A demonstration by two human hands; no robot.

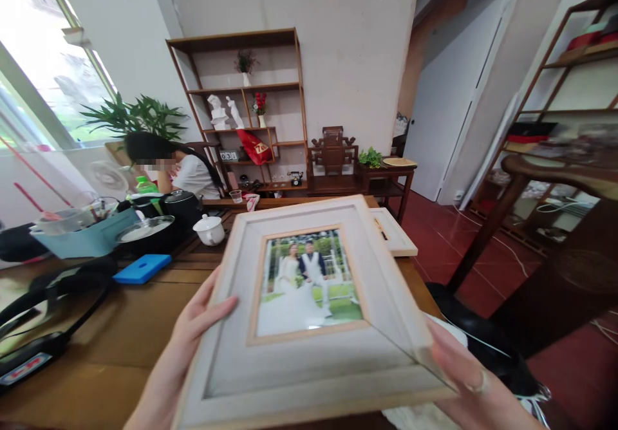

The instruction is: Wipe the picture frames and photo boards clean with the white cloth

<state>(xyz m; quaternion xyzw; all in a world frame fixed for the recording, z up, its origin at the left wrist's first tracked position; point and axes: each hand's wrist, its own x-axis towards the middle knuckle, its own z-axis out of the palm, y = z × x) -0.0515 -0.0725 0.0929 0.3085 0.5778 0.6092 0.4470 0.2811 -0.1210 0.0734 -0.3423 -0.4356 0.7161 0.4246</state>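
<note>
A pale wooden picture frame [232, 359] is held up in front of me, tilted, its face toward me. Inside its thin inner border sits a photo [309, 282] of two people outdoors in wedding clothes. My left hand [197, 320] grips the left side, thumb on the front and fingers behind. On the lower right edge, my right hand [456, 359] holds on, a ring on one finger; its fingertips are partly hidden by the frame. Behind the frame's top right corner lies another light frame [398, 237] on the table.
On the wooden table [116, 359] are a headset-like strap [62, 340], a blue block [142, 268], a white lidded cup [209, 229] and a light blue bin [82, 240]. A person [193, 172] sits across. Dark wooden chair [555, 250] stands at right; shelves [241, 89] stand behind.
</note>
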